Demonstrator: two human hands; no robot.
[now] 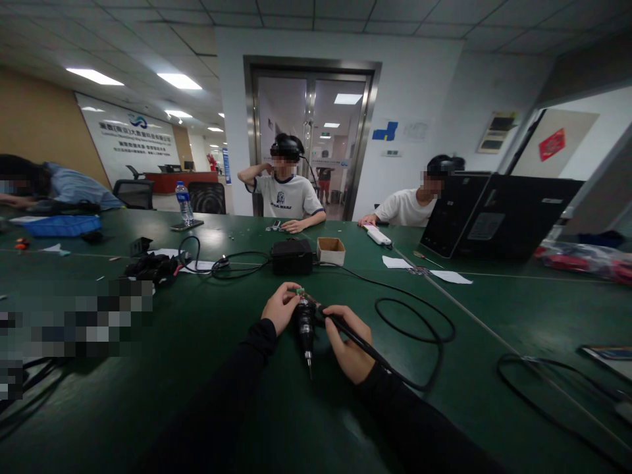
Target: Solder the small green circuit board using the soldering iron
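Observation:
In the middle of the green table, a black electric screwdriver has its metal bit pointing toward me. My left hand pinches at its far end, where a small green part shows beside the fingertips. Held like a pen in my right hand is a black corded soldering iron, its front end pointing at the green part. Whether its tip touches is too small to tell. A thick black cable trails from the iron and loops to the right.
Beyond my hands stand a black box with cords and a small open carton. A tangle of black gear lies left. Two people sit across the table; another leans at far left. A large black case stands right.

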